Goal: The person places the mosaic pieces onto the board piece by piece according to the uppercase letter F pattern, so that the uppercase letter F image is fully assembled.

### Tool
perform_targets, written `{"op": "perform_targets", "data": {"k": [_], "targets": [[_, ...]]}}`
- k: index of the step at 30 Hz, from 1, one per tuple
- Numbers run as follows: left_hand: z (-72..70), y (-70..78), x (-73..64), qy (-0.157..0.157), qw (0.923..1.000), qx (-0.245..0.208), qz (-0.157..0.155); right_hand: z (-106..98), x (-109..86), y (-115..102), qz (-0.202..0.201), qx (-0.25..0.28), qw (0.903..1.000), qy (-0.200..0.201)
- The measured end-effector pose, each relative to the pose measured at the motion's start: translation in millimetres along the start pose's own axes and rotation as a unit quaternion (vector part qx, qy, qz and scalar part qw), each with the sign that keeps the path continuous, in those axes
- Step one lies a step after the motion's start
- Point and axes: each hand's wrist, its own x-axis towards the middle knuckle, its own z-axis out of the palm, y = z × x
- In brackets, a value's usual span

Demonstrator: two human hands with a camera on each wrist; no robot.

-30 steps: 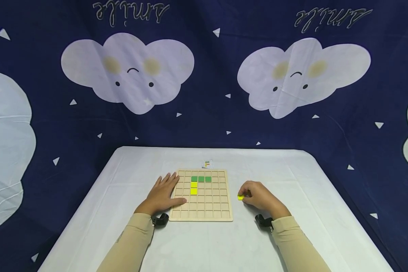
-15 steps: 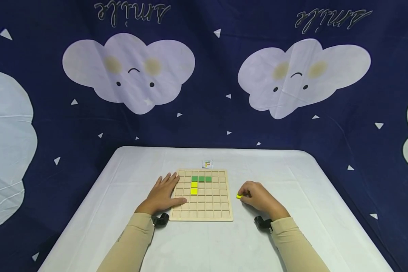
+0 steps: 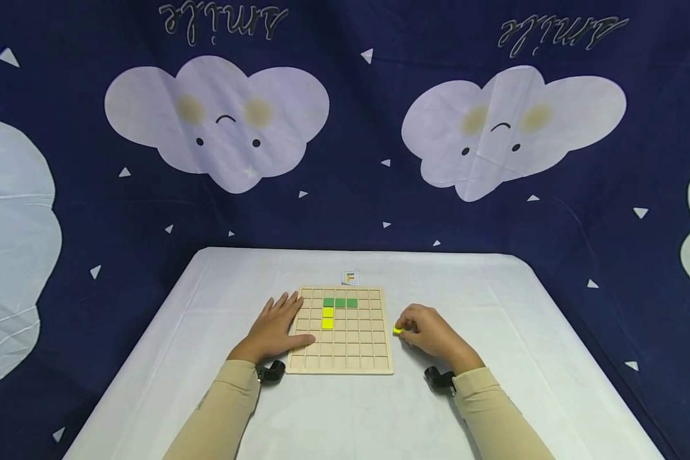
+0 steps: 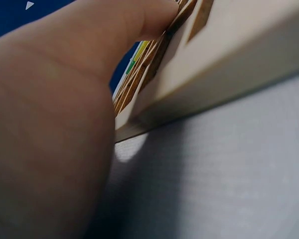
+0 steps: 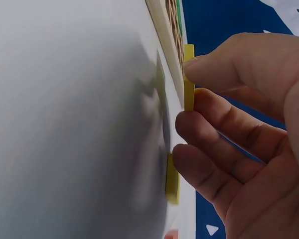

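A wooden grid board (image 3: 356,369) lies on the table. Three green tiles (image 3: 340,303) fill cells in an upper row, and two yellow tiles (image 3: 328,318) stand in a column beneath the leftmost green one. My left hand (image 3: 273,329) lies spread over the board's left edge, its thumb on the grid. To the right of the board, my right hand (image 3: 428,332) pinches a yellow tile (image 5: 189,94) between thumb and fingers, just above the table. A second yellow tile (image 5: 172,181) shows beyond my lower fingertips in the right wrist view.
A small printed card (image 3: 351,277) with a coloured grid lies behind the board. A reddish piece (image 5: 171,234) shows at the bottom of the right wrist view. White cloth covers the table (image 3: 460,281), and a dark blue curtain (image 3: 356,217) hangs behind it.
My right hand has moved left toward the board's right edge with the yellow tile, which has tilted in the fingers. The left hand and the board have stayed in place.
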Motion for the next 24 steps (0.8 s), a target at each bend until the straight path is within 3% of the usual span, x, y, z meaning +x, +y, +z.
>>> {"op": "perform_targets", "data": {"k": [15,24], "targets": [[-0.3,1.3,-1.3,0.003,1.0,-0.004,0.001,14.0,18.8,-31.1,-0.073,0.013,0.9972,-0.011],[0.6,0.5,-0.9,0.005,0.9999,-0.009,0.003,27.0,33.1,-49.1,-0.09,0.018,0.9955,-0.022]]}}
